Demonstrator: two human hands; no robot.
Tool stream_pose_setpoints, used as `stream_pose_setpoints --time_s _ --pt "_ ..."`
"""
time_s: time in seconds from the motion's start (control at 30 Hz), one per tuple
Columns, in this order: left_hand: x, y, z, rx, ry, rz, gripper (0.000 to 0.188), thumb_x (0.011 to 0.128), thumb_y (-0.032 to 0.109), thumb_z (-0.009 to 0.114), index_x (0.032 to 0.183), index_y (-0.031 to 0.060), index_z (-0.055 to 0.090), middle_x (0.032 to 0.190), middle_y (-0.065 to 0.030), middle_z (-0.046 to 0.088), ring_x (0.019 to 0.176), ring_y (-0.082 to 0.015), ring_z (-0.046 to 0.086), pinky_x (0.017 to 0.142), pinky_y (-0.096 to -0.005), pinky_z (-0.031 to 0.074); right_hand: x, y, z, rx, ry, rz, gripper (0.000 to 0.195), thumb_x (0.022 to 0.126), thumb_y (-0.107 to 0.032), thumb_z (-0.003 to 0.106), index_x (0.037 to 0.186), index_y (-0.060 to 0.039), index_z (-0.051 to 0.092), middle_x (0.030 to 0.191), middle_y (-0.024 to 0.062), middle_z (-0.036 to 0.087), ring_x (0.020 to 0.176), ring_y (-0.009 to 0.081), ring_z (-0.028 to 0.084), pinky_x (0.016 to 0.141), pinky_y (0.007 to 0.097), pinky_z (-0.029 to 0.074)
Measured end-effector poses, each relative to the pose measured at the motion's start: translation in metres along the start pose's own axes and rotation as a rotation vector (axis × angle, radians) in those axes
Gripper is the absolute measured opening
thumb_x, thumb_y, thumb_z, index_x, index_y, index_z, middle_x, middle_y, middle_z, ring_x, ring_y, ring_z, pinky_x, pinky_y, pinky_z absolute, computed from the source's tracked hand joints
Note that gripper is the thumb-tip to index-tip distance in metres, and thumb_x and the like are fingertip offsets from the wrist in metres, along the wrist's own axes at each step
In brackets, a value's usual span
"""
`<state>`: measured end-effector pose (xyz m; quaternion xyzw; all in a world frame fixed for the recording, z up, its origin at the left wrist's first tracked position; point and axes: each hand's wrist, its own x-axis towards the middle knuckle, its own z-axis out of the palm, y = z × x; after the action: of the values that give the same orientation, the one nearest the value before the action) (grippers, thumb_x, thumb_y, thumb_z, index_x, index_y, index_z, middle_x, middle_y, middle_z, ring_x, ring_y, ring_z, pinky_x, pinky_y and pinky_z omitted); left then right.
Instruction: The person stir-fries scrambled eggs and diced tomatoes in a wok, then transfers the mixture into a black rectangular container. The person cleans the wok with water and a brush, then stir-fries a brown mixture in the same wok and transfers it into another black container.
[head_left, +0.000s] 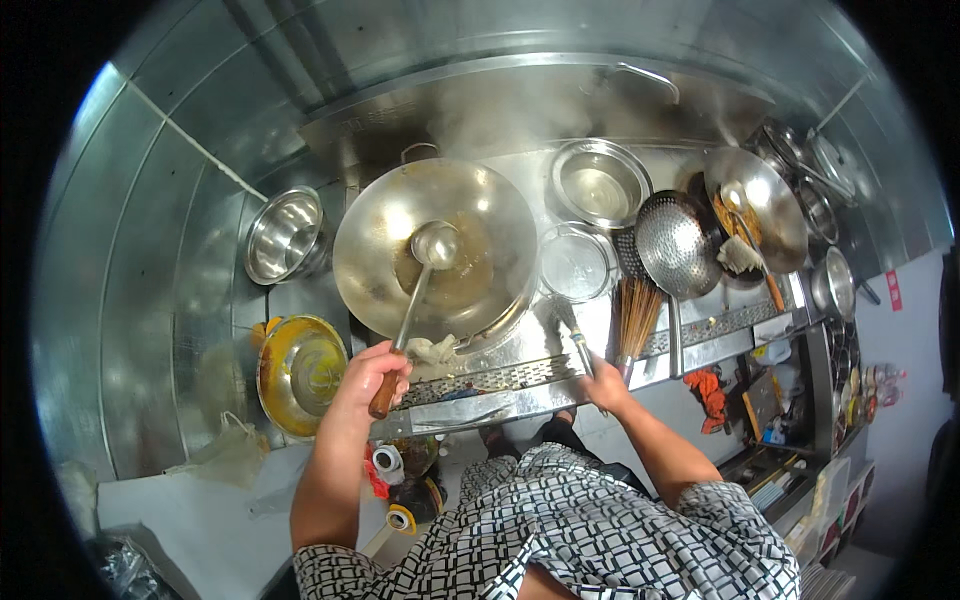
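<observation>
My left hand (373, 382) grips the wooden handle of a metal ladle (435, 246), whose bowl rests in the large wok (371, 225). Some liquid lies in the bottom of this wok. Beside the wok's lower rim is a crumpled cloth (433, 350). My right hand (604, 386) is closed around the handle of a dark-bristled brush (574, 330), held over the stove's front edge. Just right of it lies a bamboo wok brush (637, 315), with a perforated metal strainer (677, 244) farther right.
Behind the brush stand a metal pot of liquid (600, 187) and a round wire-rimmed strainer (576, 262). A second wok (776, 217) with food and a ladle is at right. Left are a steel bowl (285, 236) and an oily yellow bowl (304, 375). A faucet (649, 73) projects behind.
</observation>
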<state>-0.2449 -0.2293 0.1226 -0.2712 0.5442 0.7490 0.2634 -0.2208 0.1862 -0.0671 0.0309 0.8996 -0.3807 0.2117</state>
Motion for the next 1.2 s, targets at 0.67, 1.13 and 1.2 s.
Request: stream_pose_setpoints --time_s 0.67,1.13,1.2 --pt "0.010 -0.001 -0.006 0.133 -0.040 -0.009 0.014 0.081 0.005 0.054 0.095 0.0061 0.053 0.067 -0.0055 0.055 0.041 -0.0167 0.048 0.035 -0.0312 0.038 0.186 -0.234 0.025 -0.509 -0.268 -0.335 0.048 0.081 -0.013 0.055 0.128 -0.0040 0.053 0.104 0.0263 0.066 0.100 0.0419 0.064 0.088 0.0467 0.051" --pt "0.025 -0.002 -0.007 0.131 -0.005 0.044 0.013 0.082 0.006 0.056 0.093 0.0061 0.050 0.067 -0.0063 0.054 0.043 -0.0162 0.048 0.036 -0.0307 0.039 0.163 -0.244 0.008 -0.756 -0.171 -0.356 0.047 0.090 -0.017 0.047 0.136 -0.0077 0.043 0.122 0.0298 0.054 0.107 0.0407 0.061 0.088 0.0442 0.051" --pt "0.024 -0.004 -0.006 0.121 -0.009 0.033 0.013 0.081 0.006 0.056 0.092 0.0062 0.049 0.067 -0.0063 0.054 0.043 -0.0163 0.049 0.037 -0.0310 0.039 0.168 -0.245 -0.001 -0.707 -0.053 -0.298 0.044 0.091 -0.018 0.047 0.134 -0.0074 0.045 0.120 0.0282 0.055 0.106 0.0394 0.062 0.087 0.0444 0.052"
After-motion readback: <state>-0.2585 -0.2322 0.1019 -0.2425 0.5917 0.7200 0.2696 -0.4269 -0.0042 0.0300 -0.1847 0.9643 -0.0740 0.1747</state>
